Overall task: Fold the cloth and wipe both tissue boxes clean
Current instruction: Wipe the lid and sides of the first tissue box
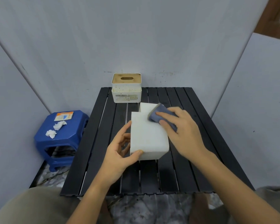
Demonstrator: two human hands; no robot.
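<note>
Near the middle of the black slatted counter (192,159) lies a plain white tissue box (148,136), tipped so that a broad white face looks up. Its left hand (120,152) steadies it from the left side: the thumb is hooked over the near lower corner, the index finger is stretched up along the left edge, and the other fingers (125,138) curl against the left wall, so the box sits gripped between thumb and fingers. Over the far right corner of that face the right hand (181,128) presses a folded blue-grey cloth (160,117); its fingers lie nearly straight and spread across the top of the cloth, fingertips toward the left, the cloth sandwiched between them and the box. Behind, at the counter's far edge, stands a second tissue box (126,88), cream, speckled, with a brown slotted lid. Left of the counter is a blue plastic stool (61,139) carrying two crumpled tissues (56,129) and a small printed packet (63,116).
</note>
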